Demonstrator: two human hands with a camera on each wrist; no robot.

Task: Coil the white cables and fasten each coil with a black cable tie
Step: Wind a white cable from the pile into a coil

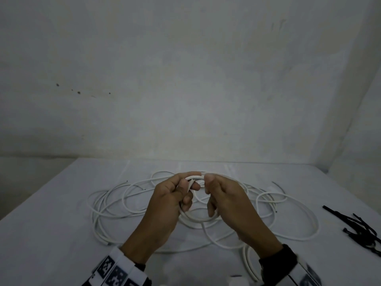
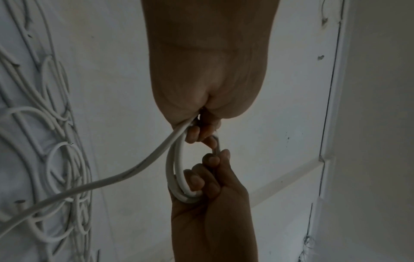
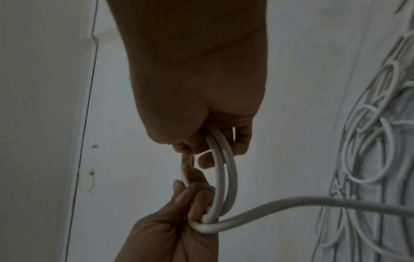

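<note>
Both hands hold a small coil of white cable [image 1: 195, 219] above the table, its loops upright between them. My left hand [image 1: 179, 193] grips the coil's left side, fingers curled round the loops. My right hand [image 1: 216, 195] grips the right side, thumb on top. In the left wrist view, the left hand [image 2: 202, 132] and right hand [image 2: 210, 179] clasp the coil [image 2: 177, 168]. The right wrist view shows the right hand [image 3: 215, 145] and left hand [image 3: 192, 196] round the coil [image 3: 224, 177]. A free length of the cable [image 3: 313, 200] trails off to the table. Black cable ties [image 1: 358, 226] lie at the right.
Loose white cables [image 1: 115, 203] sprawl in tangled loops over the white table [image 1: 51, 223] under and around the hands. More cable [image 1: 249, 263] runs by my right wrist. A plain wall stands just behind the table's far edge.
</note>
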